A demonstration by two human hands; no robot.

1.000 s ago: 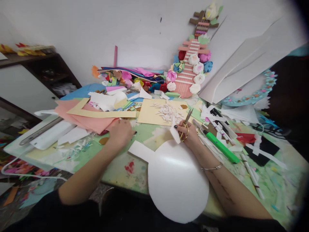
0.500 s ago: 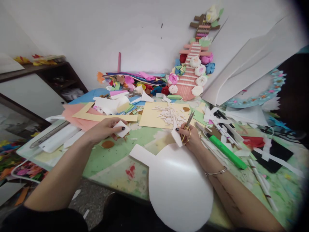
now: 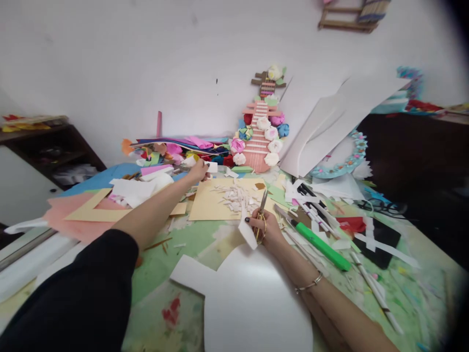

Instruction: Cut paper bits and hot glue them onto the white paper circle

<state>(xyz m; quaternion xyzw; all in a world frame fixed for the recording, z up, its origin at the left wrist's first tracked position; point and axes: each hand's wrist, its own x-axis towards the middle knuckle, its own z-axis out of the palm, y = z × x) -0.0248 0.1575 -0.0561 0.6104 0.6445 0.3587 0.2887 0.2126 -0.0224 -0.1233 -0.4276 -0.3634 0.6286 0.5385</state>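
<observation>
Soft light, sheen on white card (image 3: 256,303), dark right corners

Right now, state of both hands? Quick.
Left hand: grip closed, apparently pinching a small white piece.
Right hand: grip closed, holding gold-handled scissors and a white paper strip.

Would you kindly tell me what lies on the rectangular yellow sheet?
Small white paper bits and a brown scrap; the part of the yellow sheet they cover is hidden.
</observation>
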